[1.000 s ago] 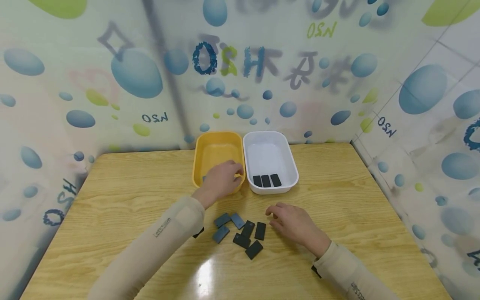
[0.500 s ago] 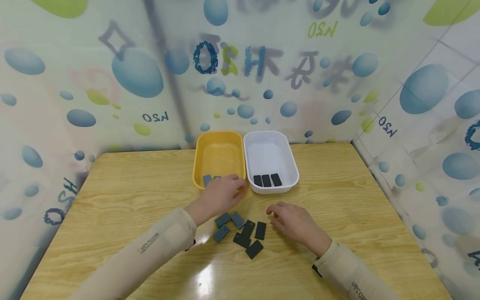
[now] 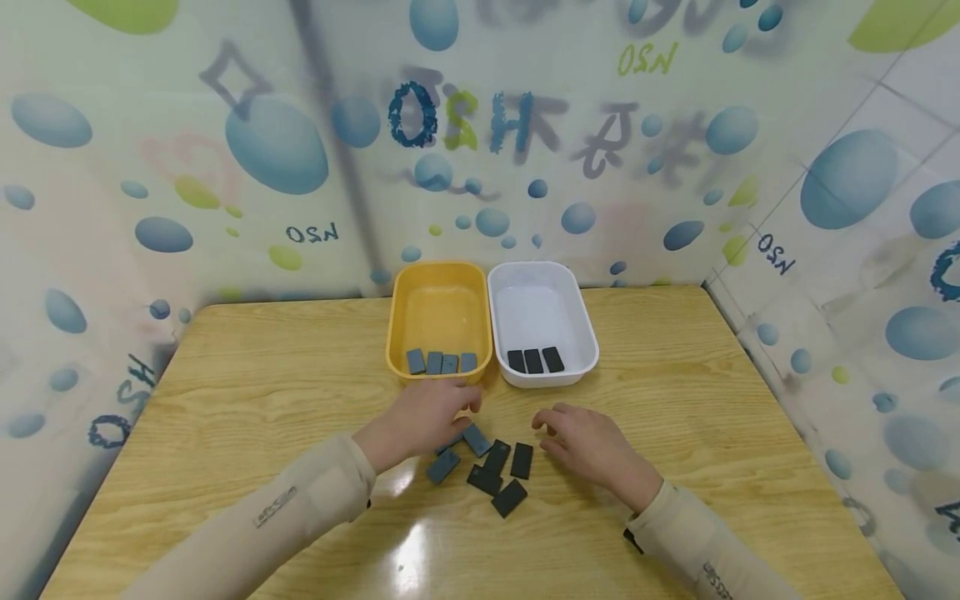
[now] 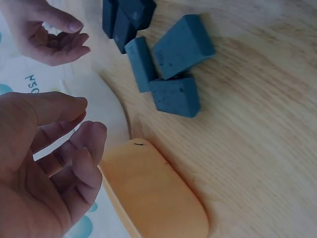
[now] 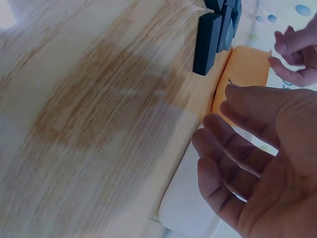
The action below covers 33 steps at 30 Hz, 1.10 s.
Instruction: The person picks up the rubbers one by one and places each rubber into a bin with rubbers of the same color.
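Observation:
My left hand [image 3: 423, 421] hovers over the table just in front of the yellow tub, beside the loose blue-grey rectangular blocks [image 3: 443, 467]. Its fingers are loosely bent and hold nothing, as the left wrist view shows. One blue-grey block is partly hidden by this hand in the head view. To the right, my right hand [image 3: 592, 446] stays near a black rectangular block [image 3: 522, 461], relaxed and empty. Several more black blocks [image 3: 509, 498] lie close together, some touching. Inside the yellow tub [image 3: 442, 275] several blue-grey blocks [image 3: 434, 362] line the near side.
A white tub [image 3: 536, 275] stands against the yellow tub's right side, with three black blocks [image 3: 533, 361] along its near end. Both tubs sit at the back of the wooden table [image 3: 262, 375], before a patterned wall covering [image 3: 487, 183].
My left hand has drawn back out of the yellow tub toward the loose blocks, uncovering the row of blue-grey blocks inside. My right hand has not moved.

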### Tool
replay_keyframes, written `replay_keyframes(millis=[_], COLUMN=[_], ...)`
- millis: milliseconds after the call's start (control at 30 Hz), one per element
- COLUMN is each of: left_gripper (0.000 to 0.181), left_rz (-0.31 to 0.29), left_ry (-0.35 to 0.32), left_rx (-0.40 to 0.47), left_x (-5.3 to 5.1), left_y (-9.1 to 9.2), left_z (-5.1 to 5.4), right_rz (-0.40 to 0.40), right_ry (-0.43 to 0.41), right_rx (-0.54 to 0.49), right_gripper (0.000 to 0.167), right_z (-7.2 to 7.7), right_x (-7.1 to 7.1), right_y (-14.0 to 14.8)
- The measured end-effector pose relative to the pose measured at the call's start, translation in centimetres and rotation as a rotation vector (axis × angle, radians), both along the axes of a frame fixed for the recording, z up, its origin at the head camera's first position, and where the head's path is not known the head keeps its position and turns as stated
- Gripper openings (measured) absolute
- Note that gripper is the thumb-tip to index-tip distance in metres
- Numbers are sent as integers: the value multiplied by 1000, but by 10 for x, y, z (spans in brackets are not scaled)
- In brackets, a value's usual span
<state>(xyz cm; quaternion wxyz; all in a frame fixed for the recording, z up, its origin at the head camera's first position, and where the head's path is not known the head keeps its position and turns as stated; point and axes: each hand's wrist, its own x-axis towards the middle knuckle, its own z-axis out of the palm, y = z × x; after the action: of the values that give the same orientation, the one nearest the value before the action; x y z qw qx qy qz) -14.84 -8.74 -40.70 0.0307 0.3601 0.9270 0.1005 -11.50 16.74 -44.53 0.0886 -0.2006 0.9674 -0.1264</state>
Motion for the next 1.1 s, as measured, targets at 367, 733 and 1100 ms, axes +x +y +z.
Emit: replay_keyframes(millis=[367, 733, 1100], left_gripper=[14, 21, 28], left_rz=[-2, 27, 62], left_ry=[-31, -64, -106], left_rx=[-55, -111, -183], left_x=[6, 6, 6], left_y=[-14, -15, -13], left_z=[-21, -31, -34], right_rz=[6, 11, 13], right_ry=[-1, -21, -19], right_rx=[10, 10, 9], right_gripper=[19, 19, 19], right_z=[-1, 1, 1], right_x=[-1, 0, 0], right_y=[0, -2, -3])
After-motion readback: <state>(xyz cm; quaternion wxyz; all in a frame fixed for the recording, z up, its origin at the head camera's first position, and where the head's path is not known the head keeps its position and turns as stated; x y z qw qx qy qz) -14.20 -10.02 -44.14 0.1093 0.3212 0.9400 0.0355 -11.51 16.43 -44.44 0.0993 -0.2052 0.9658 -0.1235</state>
